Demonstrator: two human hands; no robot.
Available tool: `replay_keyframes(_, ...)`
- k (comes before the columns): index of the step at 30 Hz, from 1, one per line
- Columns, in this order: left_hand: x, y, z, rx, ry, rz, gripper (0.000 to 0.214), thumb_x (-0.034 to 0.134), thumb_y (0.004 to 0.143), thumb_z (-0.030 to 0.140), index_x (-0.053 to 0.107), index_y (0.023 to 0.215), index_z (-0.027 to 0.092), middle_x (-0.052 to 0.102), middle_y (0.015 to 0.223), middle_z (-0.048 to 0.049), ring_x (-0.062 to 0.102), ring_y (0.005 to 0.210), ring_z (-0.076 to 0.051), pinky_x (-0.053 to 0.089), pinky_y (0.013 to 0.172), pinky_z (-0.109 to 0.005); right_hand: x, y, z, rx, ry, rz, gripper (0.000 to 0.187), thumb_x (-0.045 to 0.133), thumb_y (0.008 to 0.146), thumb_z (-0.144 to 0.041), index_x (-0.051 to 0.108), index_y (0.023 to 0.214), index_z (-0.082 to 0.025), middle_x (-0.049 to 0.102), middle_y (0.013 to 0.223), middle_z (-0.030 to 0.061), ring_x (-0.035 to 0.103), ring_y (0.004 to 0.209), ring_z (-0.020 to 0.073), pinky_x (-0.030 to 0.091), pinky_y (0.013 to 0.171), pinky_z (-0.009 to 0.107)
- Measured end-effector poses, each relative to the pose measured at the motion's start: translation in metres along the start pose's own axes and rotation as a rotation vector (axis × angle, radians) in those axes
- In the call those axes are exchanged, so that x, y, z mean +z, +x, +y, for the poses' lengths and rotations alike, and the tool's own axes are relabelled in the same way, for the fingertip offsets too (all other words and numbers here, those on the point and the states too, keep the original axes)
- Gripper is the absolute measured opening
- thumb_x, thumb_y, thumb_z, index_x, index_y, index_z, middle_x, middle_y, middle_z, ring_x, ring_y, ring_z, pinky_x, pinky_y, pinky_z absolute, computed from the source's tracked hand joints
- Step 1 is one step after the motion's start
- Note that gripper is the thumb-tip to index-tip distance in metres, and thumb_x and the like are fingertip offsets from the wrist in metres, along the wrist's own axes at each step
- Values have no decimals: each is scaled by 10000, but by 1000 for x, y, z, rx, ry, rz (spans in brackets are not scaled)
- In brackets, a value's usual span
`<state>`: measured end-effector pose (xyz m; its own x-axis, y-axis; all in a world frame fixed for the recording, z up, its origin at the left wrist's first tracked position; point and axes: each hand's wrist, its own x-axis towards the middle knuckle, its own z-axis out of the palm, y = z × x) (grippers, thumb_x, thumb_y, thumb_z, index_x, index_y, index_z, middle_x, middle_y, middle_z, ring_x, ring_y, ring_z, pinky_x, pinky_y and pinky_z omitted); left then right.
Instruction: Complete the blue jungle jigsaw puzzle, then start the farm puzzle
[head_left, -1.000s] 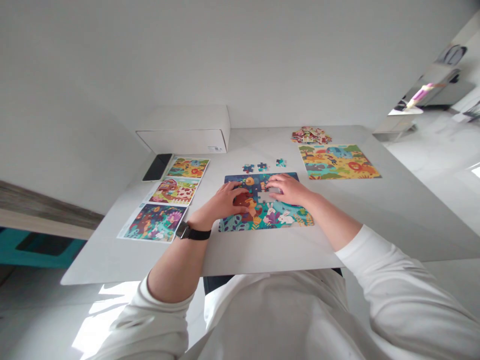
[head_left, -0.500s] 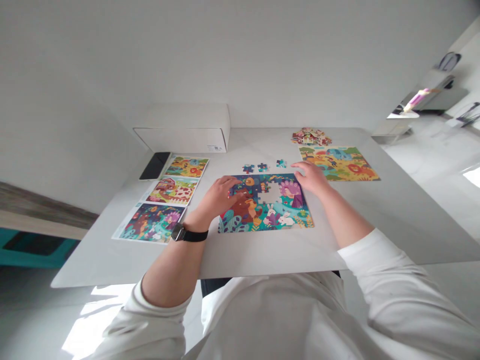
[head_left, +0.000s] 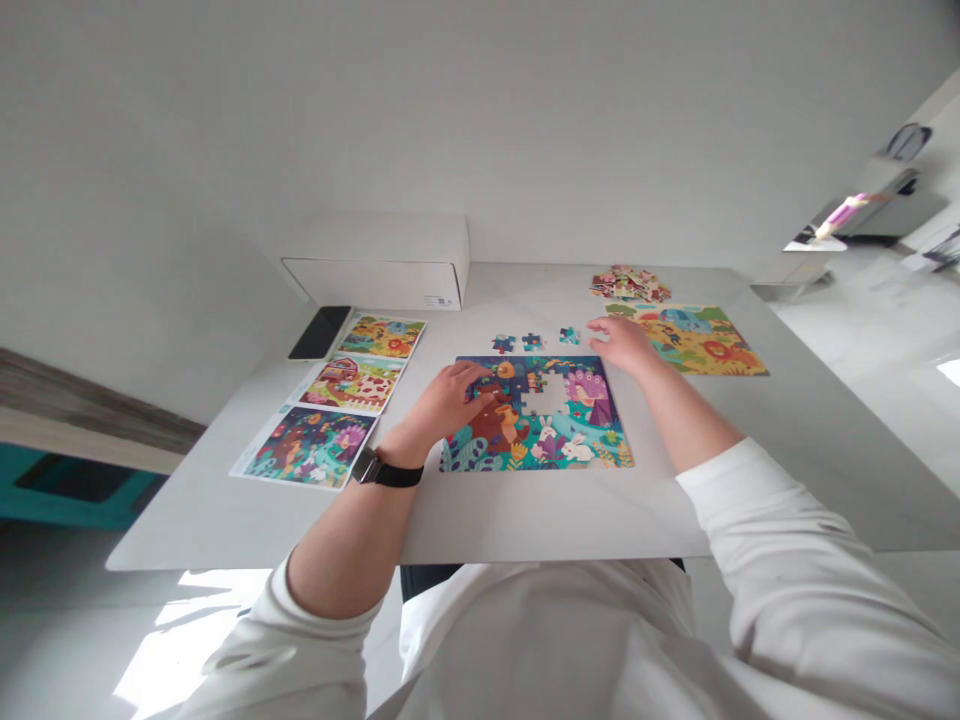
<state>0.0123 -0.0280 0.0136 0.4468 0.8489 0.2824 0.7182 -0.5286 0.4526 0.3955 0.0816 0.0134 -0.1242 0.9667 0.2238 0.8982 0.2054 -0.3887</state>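
Observation:
A forest-animal jigsaw puzzle [head_left: 555,450] lies in front of me, with a pale gap in its upper middle. My left hand [head_left: 454,400] rests on the puzzle's left side, fingers spread and holding nothing. Just past the puzzle's top right corner is my right hand [head_left: 621,342], its fingers apart and nothing seen in them. The nearest loose piece to it is a light blue puzzle piece [head_left: 569,336], a little left of the fingertips. Two darker loose pieces, a left piece [head_left: 503,343] and a middle piece [head_left: 532,342], lie behind the puzzle's top edge.
On the right lies a finished safari puzzle [head_left: 720,350], with a heap of puzzle pieces [head_left: 630,283] behind it. To the left are a sheet of three pictures [head_left: 349,385] and a black phone [head_left: 321,333]. A white box [head_left: 375,283] stands at the back against the wall.
My right hand has shifted slightly up from the puzzle's top right corner, toward the light blue piece. The left hand stays on the puzzle. The whole view has shifted a little.

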Motion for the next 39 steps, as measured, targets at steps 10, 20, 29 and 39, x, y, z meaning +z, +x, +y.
replay_keyframes(10,3,0,-6,-14,-10,2,378,646,1005,404,729,1324,219,732,1332,-135,680,1269,-306,550,1135,-476,32,25,-5,78,-112,-42,313,813,869,-326,829,1154,-196,765,1226,189,728,1168,358,550,1087,493)
replay_keyframes(20,4,1,-2,-33,-30,-21,380,658,1000,412,734,1325,230,736,1327,-128,685,1259,-307,535,1157,-482,32,12,-11,79,227,84,126,712,842,-260,629,936,-248,756,941,65,721,919,261,577,939,421)
replay_keyframes(29,-2,4,5,-37,-90,79,348,615,1003,371,732,1295,222,747,1307,-107,687,1254,-278,535,1156,-443,4,-17,-29,87,925,74,418,843,756,-529,619,990,-265,667,898,-16,651,787,167,591,691,297)
replay_keyframes(39,-5,44,67,-129,-379,193,366,660,947,327,730,1283,202,799,1167,-81,741,1009,-198,594,948,-332,-7,-84,-62,105,1072,-30,476,863,745,-606,719,1047,-266,678,879,-14,628,744,151,568,643,268)
